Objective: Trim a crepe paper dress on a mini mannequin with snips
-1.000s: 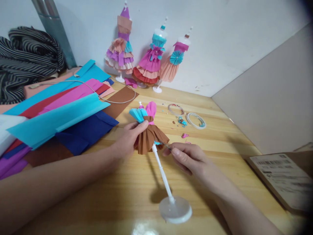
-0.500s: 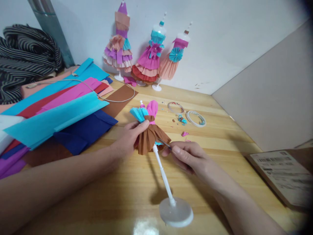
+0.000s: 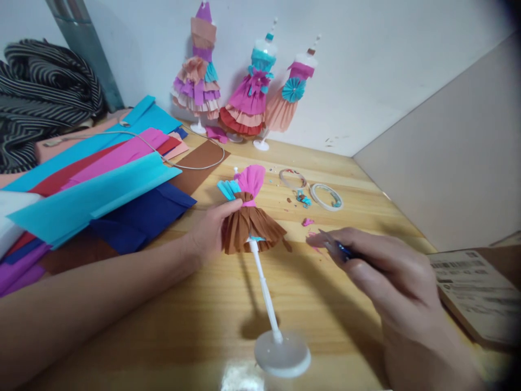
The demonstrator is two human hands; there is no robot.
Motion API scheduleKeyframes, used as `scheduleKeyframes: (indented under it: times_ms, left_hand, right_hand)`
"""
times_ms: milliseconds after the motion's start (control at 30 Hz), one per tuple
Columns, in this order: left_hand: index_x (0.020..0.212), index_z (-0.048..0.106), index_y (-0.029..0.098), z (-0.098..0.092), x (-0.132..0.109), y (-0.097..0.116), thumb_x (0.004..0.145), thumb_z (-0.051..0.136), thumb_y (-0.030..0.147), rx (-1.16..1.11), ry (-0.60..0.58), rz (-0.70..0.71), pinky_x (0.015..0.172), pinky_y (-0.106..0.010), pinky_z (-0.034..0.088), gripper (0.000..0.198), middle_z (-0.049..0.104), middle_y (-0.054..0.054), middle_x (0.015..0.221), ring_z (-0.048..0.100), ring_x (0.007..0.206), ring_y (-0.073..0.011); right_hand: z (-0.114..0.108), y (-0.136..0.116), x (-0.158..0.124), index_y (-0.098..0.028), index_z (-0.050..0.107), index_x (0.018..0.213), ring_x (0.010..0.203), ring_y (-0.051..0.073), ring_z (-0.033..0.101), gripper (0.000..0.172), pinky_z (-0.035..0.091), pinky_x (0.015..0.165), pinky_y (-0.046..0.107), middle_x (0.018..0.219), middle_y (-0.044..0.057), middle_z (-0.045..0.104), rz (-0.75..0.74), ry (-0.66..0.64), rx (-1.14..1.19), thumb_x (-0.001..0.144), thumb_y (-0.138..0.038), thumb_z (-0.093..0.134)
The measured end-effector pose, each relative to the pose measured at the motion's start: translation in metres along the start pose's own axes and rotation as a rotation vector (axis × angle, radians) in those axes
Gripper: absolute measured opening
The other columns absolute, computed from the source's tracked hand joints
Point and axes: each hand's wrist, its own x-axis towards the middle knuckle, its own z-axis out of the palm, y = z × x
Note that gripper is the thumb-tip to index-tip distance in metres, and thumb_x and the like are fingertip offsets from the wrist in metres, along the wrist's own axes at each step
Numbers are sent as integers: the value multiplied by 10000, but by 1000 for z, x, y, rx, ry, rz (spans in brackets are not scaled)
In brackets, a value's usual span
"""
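A small mannequin (image 3: 264,293) on a white stand leans over the table, dressed in a brown pleated crepe-paper skirt (image 3: 256,225), a pink band at the waist, and pink (image 3: 253,179) and blue (image 3: 228,189) ruffles. My left hand (image 3: 211,231) grips the dress at its left side, thumb at the waist; its other fingers are hidden behind the skirt. My right hand (image 3: 378,271) is closed around scissors (image 3: 340,248) with metal blades and dark blue handles, partly blurred. The blades point left, apart from the skirt. A sliver of brown paper (image 3: 288,245) shows by the hem.
Coloured paper sheets (image 3: 93,195) are piled at left, with a grey cable (image 3: 222,157) across them. Three dressed mannequins (image 3: 248,103) stand against the wall. Two tape rolls (image 3: 326,196) and paper scraps (image 3: 303,199) lie behind my right hand. A cardboard box (image 3: 472,293) sits at right.
My right hand has drawn the scissors out from the skirt's hem, to the right and nearer me. The stand's base has shifted slightly left; my left hand keeps its grip.
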Motion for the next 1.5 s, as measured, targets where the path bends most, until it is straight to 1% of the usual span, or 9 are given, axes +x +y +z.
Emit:
scheduleKeyframes:
  times_ms: [133, 333, 433, 567, 967, 1100, 1233, 1367, 1500]
  left_hand:
    - [900, 704, 88, -6, 1, 1, 887, 435, 369, -18, -20, -42, 778, -414, 533, 389, 737, -159, 888, 703, 830, -286]
    - [909, 705, 102, -8, 1, 0, 901, 460, 425, -25, -163, -11, 839, -399, 520, 406, 732, -136, 835, 699, 867, -279]
    - [928, 708, 94, -2, -2, 0, 942, 381, 432, -22, -168, -5, 806, -352, 527, 470, 734, -142, 860, 696, 876, -261]
    - [964, 699, 85, 6, -5, 0, 984, 259, 381, -59, -67, 10, 772, -354, 535, 531, 738, -149, 880, 697, 878, -255]
    - [868, 688, 97, 18, -14, 0, 990, 308, 318, -125, 144, 96, 753, -322, 531, 456, 733, -120, 847, 696, 821, -226]
    - [887, 664, 115, 23, -19, -3, 969, 408, 286, -90, 274, 171, 722, -304, 537, 320, 726, -96, 868, 691, 788, -201]
    - [901, 655, 129, 26, -23, -2, 920, 522, 235, -44, 400, 248, 680, -258, 527, 171, 714, -69, 867, 678, 750, -167]
    - [887, 646, 121, 30, -23, 3, 938, 485, 226, -41, 369, 243, 663, -255, 525, 199, 708, -77, 873, 671, 739, -160]
    - [897, 645, 121, 29, -23, 5, 925, 511, 276, 2, 324, 286, 640, -273, 521, 206, 706, -84, 874, 662, 739, -177]
  right_hand:
    - [12, 1, 4, -200, 554, 1202, 630, 199, 650, 294, 471, 570, 294, 774, 78, 690, -322, -15, -315, 936, -266, 446]
    - [29, 13, 14, -144, 403, 1372, 575, 192, 595, 473, 469, 546, 288, 724, 70, 651, -524, 76, -488, 906, -208, 452]
    - [31, 17, 14, -110, 405, 1379, 553, 193, 560, 495, 453, 539, 291, 647, 50, 600, -537, 124, -570, 900, -211, 476]
    - [31, 20, 12, -122, 438, 1362, 614, 202, 588, 489, 454, 567, 291, 655, 50, 600, -499, 138, -606, 884, -187, 516]
    - [36, 16, 13, -148, 462, 1357, 608, 189, 607, 504, 462, 559, 290, 688, 52, 645, -486, 221, -589, 861, -164, 549]
    - [35, 15, 12, -185, 546, 1251, 613, 177, 627, 375, 469, 556, 281, 780, 67, 691, -368, 257, -425, 876, -199, 540]
    - [30, 13, 13, -200, 621, 937, 539, 146, 543, 213, 402, 487, 259, 705, 29, 635, -85, 216, 9, 897, -388, 529]
    - [22, 14, 18, -188, 476, 619, 481, 98, 385, 451, 296, 451, 235, 539, -35, 422, 162, -19, 339, 827, -575, 578]
    - [24, 11, 21, -149, 598, 769, 622, 156, 559, 488, 449, 589, 288, 695, 57, 617, 324, -383, 537, 853, -622, 512]
